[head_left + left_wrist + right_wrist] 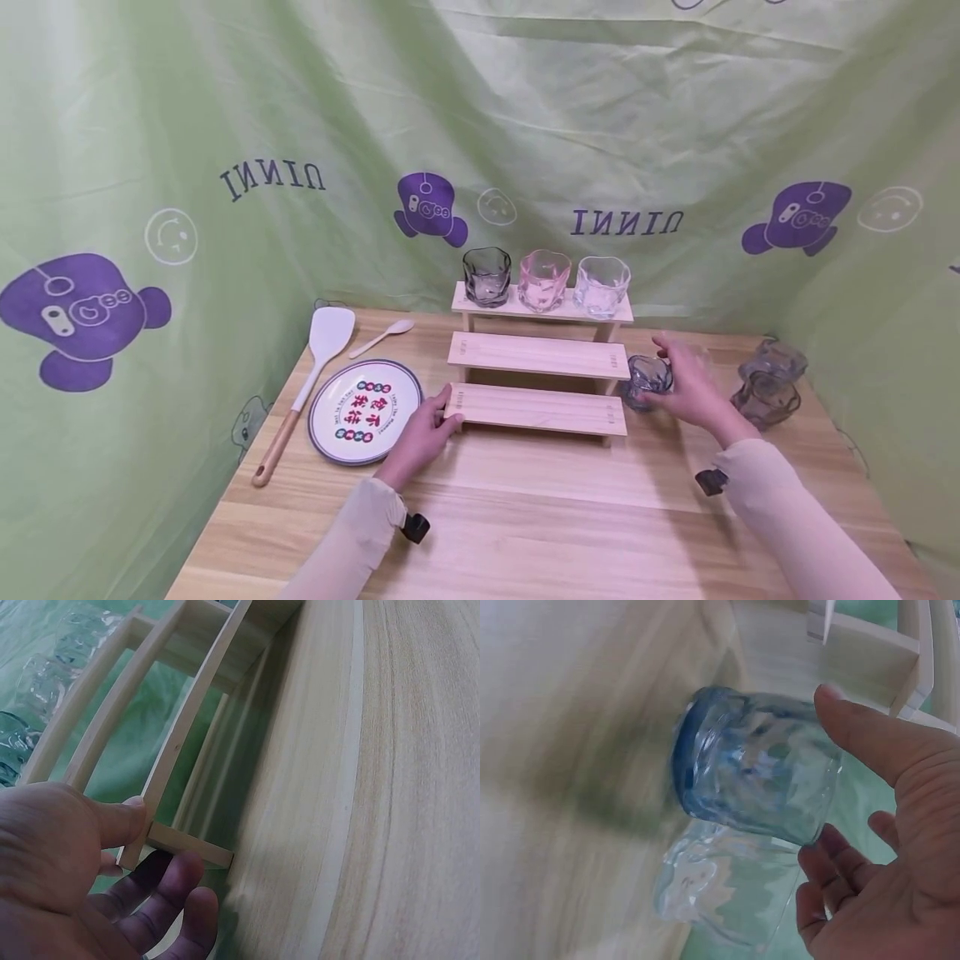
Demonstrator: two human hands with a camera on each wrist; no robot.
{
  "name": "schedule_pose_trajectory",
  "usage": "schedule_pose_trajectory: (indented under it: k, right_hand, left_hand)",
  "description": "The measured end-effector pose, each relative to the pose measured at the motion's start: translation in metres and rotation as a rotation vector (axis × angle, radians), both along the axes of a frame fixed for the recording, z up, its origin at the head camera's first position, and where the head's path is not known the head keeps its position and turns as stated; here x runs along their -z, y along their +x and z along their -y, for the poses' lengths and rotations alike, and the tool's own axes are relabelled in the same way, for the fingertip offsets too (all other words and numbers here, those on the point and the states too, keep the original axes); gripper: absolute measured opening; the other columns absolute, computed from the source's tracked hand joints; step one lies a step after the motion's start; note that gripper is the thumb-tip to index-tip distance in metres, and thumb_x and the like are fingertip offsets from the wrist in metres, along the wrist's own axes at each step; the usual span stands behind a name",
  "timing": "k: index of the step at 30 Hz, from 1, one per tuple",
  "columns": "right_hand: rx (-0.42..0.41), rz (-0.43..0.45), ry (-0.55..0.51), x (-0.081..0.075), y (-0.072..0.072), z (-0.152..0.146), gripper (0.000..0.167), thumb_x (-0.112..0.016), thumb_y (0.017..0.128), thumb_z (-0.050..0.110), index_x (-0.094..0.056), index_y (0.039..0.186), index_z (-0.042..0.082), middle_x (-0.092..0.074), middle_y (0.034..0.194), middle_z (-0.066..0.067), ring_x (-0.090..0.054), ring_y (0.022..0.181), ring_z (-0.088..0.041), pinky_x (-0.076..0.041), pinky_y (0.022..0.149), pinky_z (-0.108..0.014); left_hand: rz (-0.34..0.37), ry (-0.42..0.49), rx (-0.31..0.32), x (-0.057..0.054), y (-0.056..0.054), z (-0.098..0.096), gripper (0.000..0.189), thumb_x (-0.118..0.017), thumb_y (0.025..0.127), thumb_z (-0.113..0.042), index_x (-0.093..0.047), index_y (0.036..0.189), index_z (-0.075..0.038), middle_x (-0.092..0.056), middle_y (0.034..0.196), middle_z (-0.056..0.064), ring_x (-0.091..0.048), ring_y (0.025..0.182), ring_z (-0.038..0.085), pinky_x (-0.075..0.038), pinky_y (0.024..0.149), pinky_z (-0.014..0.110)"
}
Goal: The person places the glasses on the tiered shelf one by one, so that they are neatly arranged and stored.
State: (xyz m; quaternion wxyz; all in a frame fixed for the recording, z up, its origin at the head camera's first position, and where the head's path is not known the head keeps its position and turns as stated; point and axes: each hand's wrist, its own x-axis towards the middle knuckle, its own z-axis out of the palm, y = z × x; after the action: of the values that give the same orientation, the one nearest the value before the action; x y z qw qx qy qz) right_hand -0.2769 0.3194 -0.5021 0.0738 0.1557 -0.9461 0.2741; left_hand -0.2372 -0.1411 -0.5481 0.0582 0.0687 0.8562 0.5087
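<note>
A three-step wooden stand (538, 354) stands in the middle of the table. My left hand (422, 437) holds the left end of its lowest step; in the left wrist view the thumb lies on the board and the fingers curl beside its leg. To the right of the stand, my right hand (693, 387) grips a blue glass (647, 382) near its rim. The right wrist view has that blue glass (750, 765) between thumb and fingertips, with a clear glass (727, 889) just beyond it. On the top step are a dark grey glass (487, 287), a pink glass (543, 287) and a clear glass (602, 292).
At the left are a plate (330, 433) with printed characters, a white spatula (330, 329) with a wooden handle, and a small white spoon (382, 337). More glasses (765, 400) stand at the right edge. A green curtain (570, 125) hangs around the table.
</note>
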Motion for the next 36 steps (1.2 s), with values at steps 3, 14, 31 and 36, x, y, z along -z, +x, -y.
schedule_pose_trajectory:
  k: [3, 14, 31, 36]
  right_hand:
    - [-0.005, -0.021, 0.027, 0.003, 0.007, -0.001, 0.106, -0.093, 0.071, 0.015, -0.03, 0.153, -0.006, -0.046, 0.139, -0.036, -0.039, 0.126, -0.057, -0.018, 0.107, -0.075]
    - [0.088, 0.006, 0.014, 0.011, 0.043, -0.004, 0.113, -0.094, 0.069, 0.042, -0.03, 0.154, 0.002, -0.041, 0.141, -0.037, -0.032, 0.129, -0.06, -0.02, 0.101, -0.079]
    - [0.059, 0.189, -0.421, 0.045, 0.056, -0.015, 0.109, -0.089, 0.08, 0.018, -0.015, 0.159, 0.004, -0.041, 0.147, -0.032, -0.045, 0.126, -0.054, -0.037, 0.102, -0.067]
    - [0.088, 0.299, -0.457, 0.049, 0.056, -0.023, 0.099, -0.086, 0.083, 0.016, -0.024, 0.159, 0.006, -0.043, 0.144, -0.033, -0.044, 0.129, -0.052, -0.034, 0.106, -0.066]
  left_hand:
    - [0.004, 0.008, -0.004, 0.0, 0.0, 0.0, 0.07, -0.067, 0.1, -0.023, -0.032, 0.157, -0.002, -0.058, 0.127, 0.018, -0.059, 0.084, 0.016, -0.053, 0.073, 0.033]
    - [0.017, -0.004, 0.003, -0.001, 0.001, -0.001, 0.071, -0.067, 0.1, -0.024, -0.031, 0.158, -0.003, -0.058, 0.119, 0.015, -0.058, 0.083, 0.017, -0.053, 0.071, 0.031]
    - [0.043, 0.011, -0.01, 0.001, 0.0, 0.001, 0.072, -0.067, 0.1, -0.023, -0.029, 0.159, -0.004, -0.055, 0.099, 0.008, -0.057, 0.072, 0.019, -0.052, 0.06, 0.031]
    - [0.036, 0.014, -0.004, 0.0, 0.0, 0.0, 0.072, -0.067, 0.1, -0.024, -0.03, 0.159, -0.005, -0.055, 0.099, 0.009, -0.056, 0.072, 0.018, -0.052, 0.061, 0.03]
